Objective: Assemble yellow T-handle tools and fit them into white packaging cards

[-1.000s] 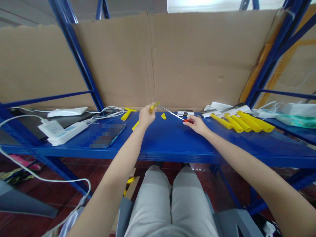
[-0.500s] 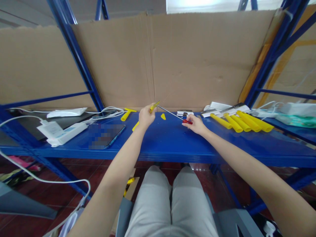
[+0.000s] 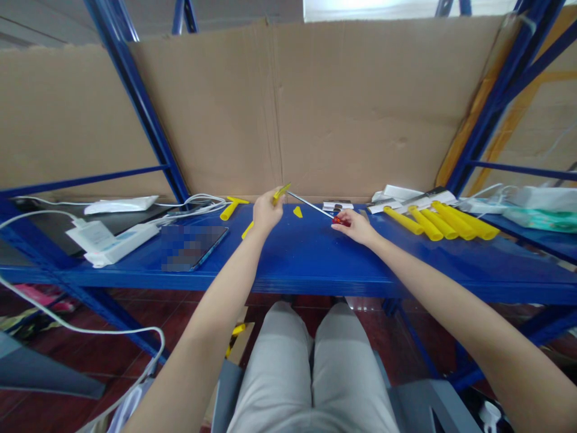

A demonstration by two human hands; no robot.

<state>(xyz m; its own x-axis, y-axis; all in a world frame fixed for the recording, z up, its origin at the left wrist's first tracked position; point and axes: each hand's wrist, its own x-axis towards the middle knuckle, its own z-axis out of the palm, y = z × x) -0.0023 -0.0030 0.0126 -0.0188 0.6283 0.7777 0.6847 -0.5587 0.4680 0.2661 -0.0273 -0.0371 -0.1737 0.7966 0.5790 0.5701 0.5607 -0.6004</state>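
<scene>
My left hand (image 3: 268, 211) is closed round a yellow T-shaped plastic tool (image 3: 282, 192); its head shows above my fingers, and what looks like its handle pokes out below. My right hand (image 3: 356, 227) grips the red handle of a screwdriver (image 3: 311, 205), whose long metal shaft points left and up. The shaft's tip is at or very near the yellow head; I cannot tell whether they touch. Between my hands, farther back, lies a small yellow triangular piece (image 3: 298, 211). Another yellow T-shaped tool (image 3: 233, 208) rests left of my left hand.
Several yellow tube-like handles (image 3: 439, 224) lie at the right of the blue shelf (image 3: 311, 264), beside white packets (image 3: 399, 195). A phone (image 3: 193, 248), a white power strip (image 3: 121, 243) and cables (image 3: 202, 203) are at the left. Cardboard (image 3: 342, 108) stands behind.
The screwdriver's red handle has turned slightly in my right hand. Both hands stay in nearly the same place.
</scene>
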